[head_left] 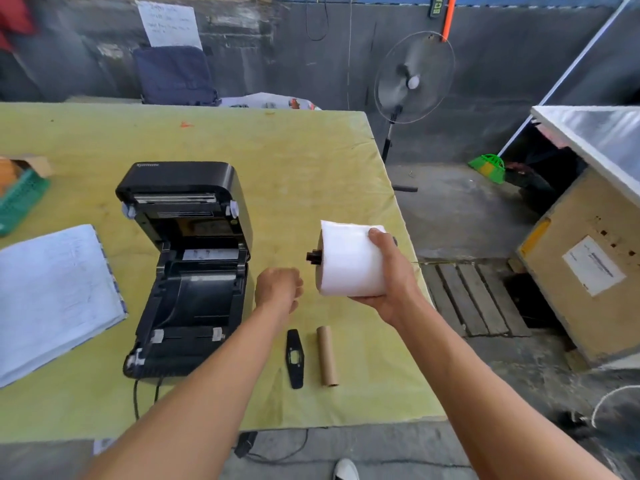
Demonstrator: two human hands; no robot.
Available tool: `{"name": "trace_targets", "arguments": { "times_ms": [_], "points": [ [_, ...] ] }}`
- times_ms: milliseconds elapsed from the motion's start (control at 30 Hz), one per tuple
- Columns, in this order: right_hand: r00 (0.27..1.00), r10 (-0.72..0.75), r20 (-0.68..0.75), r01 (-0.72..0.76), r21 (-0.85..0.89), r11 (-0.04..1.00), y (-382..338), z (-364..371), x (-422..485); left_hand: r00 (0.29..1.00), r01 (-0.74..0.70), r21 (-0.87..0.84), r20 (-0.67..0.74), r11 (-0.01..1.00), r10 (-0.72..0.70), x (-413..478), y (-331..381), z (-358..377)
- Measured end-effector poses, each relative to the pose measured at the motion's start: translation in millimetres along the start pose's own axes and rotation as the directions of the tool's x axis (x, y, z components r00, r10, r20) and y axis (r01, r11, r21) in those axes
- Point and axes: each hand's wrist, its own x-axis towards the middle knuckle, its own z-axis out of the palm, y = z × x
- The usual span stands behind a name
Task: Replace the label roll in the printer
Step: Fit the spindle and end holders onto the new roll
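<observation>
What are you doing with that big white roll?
A person is putting new labels in a printer. Its lid is open and the inside looks empty. The right hand holds the new white label roll with a black spindle through it. The left hand is curled and holds nothing. The old cardboard core and a black guide piece lie on the table.

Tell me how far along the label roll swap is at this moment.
Done: the printer lid is open, its bay looks empty, and the empty cardboard core lies on the table beside a black guide plate. In hand: the right hand holds the new label roll with a black spindle through it; the left hand is closed, empty. Left: fit the plate, seat the roll, close the lid.
</observation>
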Motion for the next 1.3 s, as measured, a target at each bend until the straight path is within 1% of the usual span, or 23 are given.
{"name": "trace_targets", "arguments": {
  "times_ms": [33, 67, 100, 133, 200, 233, 267, 367, 533, 567, 633, 733, 800, 933, 1000, 1067, 1167, 1267, 1300],
  "points": [
    [1.0, 0.013, 0.007, -0.013, -0.001, 1.0, 2.4, -1.6, 3.1, 1.0, 0.005, 0.167, -0.015, 0.986, -0.002, 2.7, -14.0, -3.9],
    [1.0, 0.025, 0.013, -0.025, -0.004, 1.0, 4.4, -3.1, 6.0, 1.0, 0.004, 0.335, -0.012, 0.942, 0.0, 3.7, -29.3, -7.9],
    [0.999, 0.037, 0.017, -0.037, -0.01, 0.999, 6.3, -4.3, 9.0, 1.0, 0.004, 0.482, 0.001, 0.876, -0.005, 2.8, -44.3, -11.3],
    [0.999, 0.047, 0.021, -0.046, -0.018, 0.999, 7.9, -5.3, 12.0, 1.0, -0.002, 0.594, 0.014, 0.805, -0.008, 0.0, -57.0, -14.2],
    [0.998, 0.063, 0.029, -0.062, -0.031, 0.998, 10.7, -6.9, 17.5, 0.999, -0.046, 0.739, 0.037, 0.672, 0.028, -6.6, -77.7, -16.5],
    [0.997, 0.071, 0.034, -0.07, -0.036, 0.997, 11.6, -7.2, 19.7, 0.997, -0.069, 0.78, 0.041, 0.622, 0.059, -9.0, -85.5, -15.9],
    [0.996, 0.079, 0.037, -0.077, -0.042, 0.996, 12.2, -7.6, 21.6, 0.995, -0.081, 0.801, 0.033, 0.594, 0.091, -11.0, -91.0, -14.6],
    [0.994, 0.092, 0.05, -0.089, -0.054, 0.995, 13.5, -9.6, 26.6, 0.988, -0.07, 0.796, -0.027, 0.601, 0.151, -12.8, -95.1, -10.4],
    [0.994, 0.097, 0.05, -0.094, -0.064, 0.994, 12.9, -10.6, 27.9, 0.992, -0.025, 0.787, -0.057, 0.616, 0.113, -10.4, -93.7, -10.1],
    [0.994, 0.094, 0.048, -0.091, -0.066, 0.994, 12.6, -10.6, 27.3, 0.992, -0.024, 0.774, -0.061, 0.633, 0.112, -9.4, -93.3, -10.8],
    [0.995, 0.087, 0.049, -0.084, -0.068, 0.994, 11.4, -11.3, 25.7, 0.985, -0.057, 0.699, -0.079, 0.713, 0.156, -7.8, -88.0, -11.4],
    [0.997, 0.073, 0.041, -0.07, -0.072, 0.995, 8.6, -13.4, 21.6, 0.951, -0.177, 0.493, -0.139, 0.852, 0.277, -11.1, -59.0, -9.7],
    [0.997, 0.066, 0.028, -0.064, -0.078, 0.995, 6.3, -11.5, 19.6, 0.921, -0.278, 0.386, -0.154, 0.88, 0.359, -16.0, -34.0, -7.5],
    [0.999, 0.043, 0.026, -0.04, -0.091, 0.995, 2.5, 0.0, 13.5, 0.891, -0.416, 0.293, -0.055, 0.861, 0.45, -24.7, -3.9, -1.3],
    [0.999, 0.029, 0.015, -0.028, -0.087, 0.996, -1.7, 6.0, 11.4, 0.865, -0.471, 0.276, -0.042, 0.838, 0.501, -27.2, 0.5, -2.4],
    [1.0, 0.007, 0.016, -0.005, -0.093, 0.996, -4.0, 10.9, 8.4, 0.847, -0.508, 0.259, -0.027, 0.822, 0.532, -25.9, -0.2, -4.2],
    [1.0, 0.012, -0.005, -0.012, -0.089, 0.996, -4.0, 6.2, 7.9, 0.847, -0.522, 0.211, 0.014, 0.827, 0.531, -33.7, -7.1, -4.0],
    [0.999, 0.041, 0.023, -0.039, -0.09, 0.995, -7.4, 11.2, 2.6, 0.81, -0.573, 0.218, 0.003, 0.79, 0.586, -33.1, -2.4, -5.4],
    [0.998, -0.059, 0.001, 0.059, -0.03, 0.998, 11.5, 43.8, -15.5, 0.767, -0.636, 0.175, 0.035, 0.751, 0.641, -25.0, 6.9, -48.1]
  ]
}}
